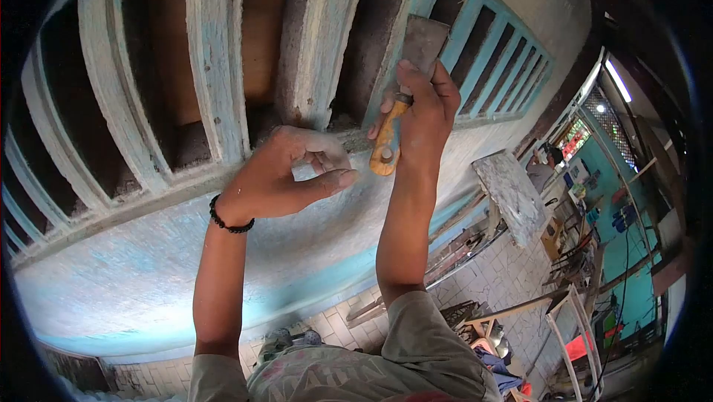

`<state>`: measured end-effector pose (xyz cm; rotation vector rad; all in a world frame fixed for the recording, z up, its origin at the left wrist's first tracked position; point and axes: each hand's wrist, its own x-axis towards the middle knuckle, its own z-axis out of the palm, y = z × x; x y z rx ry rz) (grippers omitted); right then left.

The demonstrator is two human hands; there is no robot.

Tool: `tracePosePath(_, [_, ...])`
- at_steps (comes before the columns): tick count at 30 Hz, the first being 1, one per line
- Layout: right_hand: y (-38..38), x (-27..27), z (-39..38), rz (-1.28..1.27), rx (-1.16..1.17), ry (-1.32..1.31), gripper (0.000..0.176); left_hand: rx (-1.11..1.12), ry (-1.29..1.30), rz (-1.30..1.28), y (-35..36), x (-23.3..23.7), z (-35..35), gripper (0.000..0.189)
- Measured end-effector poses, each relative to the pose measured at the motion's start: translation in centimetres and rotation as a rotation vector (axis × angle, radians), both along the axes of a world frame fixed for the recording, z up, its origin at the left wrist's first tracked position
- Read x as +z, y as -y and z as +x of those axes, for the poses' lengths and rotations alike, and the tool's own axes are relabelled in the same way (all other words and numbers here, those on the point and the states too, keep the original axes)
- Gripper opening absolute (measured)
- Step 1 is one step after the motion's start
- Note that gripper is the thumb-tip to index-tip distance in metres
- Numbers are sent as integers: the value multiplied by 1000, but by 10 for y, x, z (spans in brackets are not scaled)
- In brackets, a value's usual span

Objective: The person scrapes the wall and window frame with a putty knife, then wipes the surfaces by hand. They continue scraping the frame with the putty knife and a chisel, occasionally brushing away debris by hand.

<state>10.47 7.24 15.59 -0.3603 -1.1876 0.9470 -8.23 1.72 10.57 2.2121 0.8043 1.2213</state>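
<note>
grey shirt (pixel 334 374) below; right hand (pixel 426 109) holds wood-handled scraper (pixel 391 135).

Pretty basic outfit tbh: a washed-out greyish khaki T-shirt (pixel 386 368), kinda loose, with short sleeves (pixel 427 324) that are creased and stop above the elbows. There's big pale lettering (pixel 327 387) across the front, but it's too faded and foreshortened for me to read properly. Near it are some pinkish blotches (pixel 286 362), can't tell if that's print or stain. Only jewellery I can spot is a bracelet (pixel 230 228) of round black beads, fairly snug on the left wrist. Left hand (pixel 286 175) and right hand (pixel 423 112) are both bare, with pale dust on the left fingers.
</note>
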Motion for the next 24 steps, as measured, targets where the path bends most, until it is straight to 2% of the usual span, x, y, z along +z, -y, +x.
tracePosePath(6, [-4,-10,-3,27,-17,-19,8,23,29,-11,1,0,2,11])
tracePosePath(11, [-5,13,3,-14,51,-31,6,61,21,9,2,2,1,11])
tracePosePath(16, [-4,-5,3,-29,32,-53,7,70,65,42,1,0,3,13])
tracePosePath(19, [-6,5,7,-45,42,-17,7,86,59,114,4,4,4,15])
tracePosePath(22, [-6,23,2,13,3,-5,8,79,66,85,0,-2,4,16])
tracePosePath(24, [-4,19,1,-41,-25,-27,8,72,78,64,0,-1,4,17])
